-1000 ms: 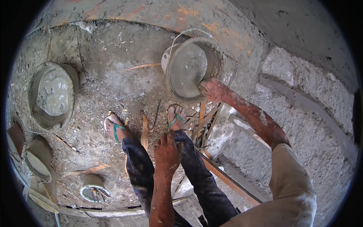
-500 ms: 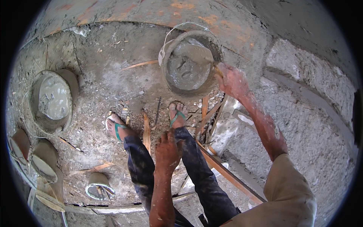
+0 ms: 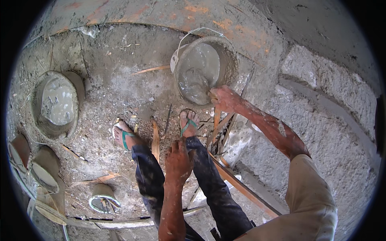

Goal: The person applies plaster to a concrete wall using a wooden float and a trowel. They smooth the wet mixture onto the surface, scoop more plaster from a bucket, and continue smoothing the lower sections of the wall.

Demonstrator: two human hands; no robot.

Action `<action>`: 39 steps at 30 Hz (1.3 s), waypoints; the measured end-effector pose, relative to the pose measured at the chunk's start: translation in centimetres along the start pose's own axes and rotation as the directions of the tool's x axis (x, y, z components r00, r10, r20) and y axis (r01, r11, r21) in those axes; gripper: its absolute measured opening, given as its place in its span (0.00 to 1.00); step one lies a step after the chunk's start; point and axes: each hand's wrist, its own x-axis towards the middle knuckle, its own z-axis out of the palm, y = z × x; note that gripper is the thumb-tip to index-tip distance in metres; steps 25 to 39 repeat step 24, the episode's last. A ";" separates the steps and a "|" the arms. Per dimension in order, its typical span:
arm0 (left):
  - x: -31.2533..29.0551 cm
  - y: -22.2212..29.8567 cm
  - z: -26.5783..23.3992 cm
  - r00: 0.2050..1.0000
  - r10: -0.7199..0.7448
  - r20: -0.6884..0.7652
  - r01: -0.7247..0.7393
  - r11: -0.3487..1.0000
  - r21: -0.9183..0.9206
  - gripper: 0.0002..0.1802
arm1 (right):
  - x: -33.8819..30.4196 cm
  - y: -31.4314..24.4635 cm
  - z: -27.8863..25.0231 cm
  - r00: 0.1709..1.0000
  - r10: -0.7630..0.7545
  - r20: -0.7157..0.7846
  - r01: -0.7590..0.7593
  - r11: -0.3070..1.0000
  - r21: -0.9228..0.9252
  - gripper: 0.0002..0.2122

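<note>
My right hand (image 3: 225, 99) is closed round the handle of a mortar-coated trowel (image 3: 200, 84) at the near right rim of a large bucket (image 3: 230, 60). The trowel's blade is down in the wet grey mortar (image 3: 203, 56) and mostly hidden by it. The bucket has a thin wire handle (image 3: 201, 29) lying toward its far side. My left hand (image 3: 178, 159) lies on my right knee, fingers laid over the dark trousers, holding nothing.
A second bucket of grey mortar (image 3: 75, 106) stands at the left. Smaller buckets (image 3: 46, 164) lie at the lower left, near a small pail (image 3: 103, 193) with wood scraps. Wood strips (image 3: 155, 138) litter the floor by my sandalled feet. A rough block wall (image 3: 321, 132) runs along the right.
My right hand has drawn the trowel nearer and to the left along the bucket, its blade sinking into the mortar. The bucket looks slightly shifted. My left hand stays on the knee.
</note>
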 end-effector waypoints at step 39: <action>-0.2 -0.6 1.1 0.998 0.043 -0.034 -0.042 0.999 0.032 0.35 | 2.1 -3.3 0.2 0.995 0.058 0.087 -0.019 0.918 -0.397 0.22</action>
